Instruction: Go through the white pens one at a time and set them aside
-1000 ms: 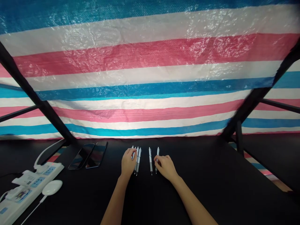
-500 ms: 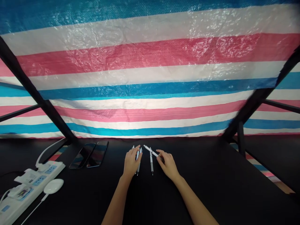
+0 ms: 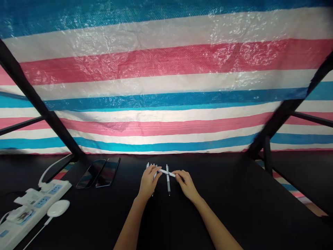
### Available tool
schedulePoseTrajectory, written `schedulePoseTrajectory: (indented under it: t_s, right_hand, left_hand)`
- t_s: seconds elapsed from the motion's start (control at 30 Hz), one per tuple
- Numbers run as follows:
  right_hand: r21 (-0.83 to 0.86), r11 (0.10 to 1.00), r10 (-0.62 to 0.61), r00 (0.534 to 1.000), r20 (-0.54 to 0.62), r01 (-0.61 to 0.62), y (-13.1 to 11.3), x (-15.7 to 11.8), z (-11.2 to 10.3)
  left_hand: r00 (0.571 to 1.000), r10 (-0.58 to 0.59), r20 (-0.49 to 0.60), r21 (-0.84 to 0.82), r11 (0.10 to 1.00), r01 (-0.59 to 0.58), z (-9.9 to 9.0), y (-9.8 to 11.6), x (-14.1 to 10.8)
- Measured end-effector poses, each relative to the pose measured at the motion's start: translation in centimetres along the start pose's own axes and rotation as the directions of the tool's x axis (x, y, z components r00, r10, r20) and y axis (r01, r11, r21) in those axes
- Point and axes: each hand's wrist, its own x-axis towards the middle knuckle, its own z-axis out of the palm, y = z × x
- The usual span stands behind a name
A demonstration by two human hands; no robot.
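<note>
A white pen (image 3: 163, 171) is held between my two hands, slanting down to the right. My left hand (image 3: 149, 182) has thumb and fingers closed at its left end. The right end is pinched by my right hand (image 3: 186, 184). Beneath the held pen, a white pen with a grey grip (image 3: 168, 184) lies on the black table, its tip toward me. Several more white pens (image 3: 148, 165) lie side by side under my left hand, which hides most of them; their top ends show beyond the fingers.
Two dark phones (image 3: 91, 173) lie at the left on the black table (image 3: 104, 215). A white power strip (image 3: 36, 206) with plugs and a round white charger (image 3: 58, 208) stand nearer on that side. Black frame bars (image 3: 62, 130) and a striped tarp (image 3: 166, 83) rise behind.
My left hand has moved slightly right and closed on the left end of the pen that my right hand holds. That pen has tilted a little flatter.
</note>
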Motion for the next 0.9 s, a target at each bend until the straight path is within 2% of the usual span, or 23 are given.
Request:
schedulePoseTrajectory:
  t_s: [0.2,0.43,0.6,0.73,0.8,0.9]
  right_hand:
    - [-0.023,0.999,0.034,0.999,0.033,-0.033,-0.2,-0.1,0.0]
    - [-0.06,0.997,-0.05,0.999,0.017,0.051,-0.2,-0.1,0.2]
    - [-0.123,0.978,-0.164,0.986,0.037,0.167,-0.6,-0.2,0.3]
    - [-0.158,0.944,-0.28,0.956,0.083,0.29,-1.2,-0.3,0.3]
    - [-0.153,0.942,-0.291,0.954,0.069,0.298,-1.3,-0.3,0.4]
    - [-0.128,0.965,-0.23,0.973,0.006,0.229,-0.9,-0.1,0.4]
  left_hand:
    - [1.0,0.004,0.022,-0.017,1.0,-0.003,-0.3,0.5,0.2]
    - [0.998,0.004,0.061,-0.013,1.0,-0.003,-0.7,0.7,0.2]
    - [1.0,-0.005,0.022,-0.004,1.0,0.005,-0.7,0.5,0.2]
    - [0.998,-0.062,-0.017,0.004,0.998,0.063,-0.6,-0.1,0.2]
    - [0.994,-0.09,-0.056,0.005,0.996,0.091,-0.6,-0.4,0.2]
    - [0.987,-0.109,-0.122,0.0,0.994,0.11,-0.6,-0.6,0.2]
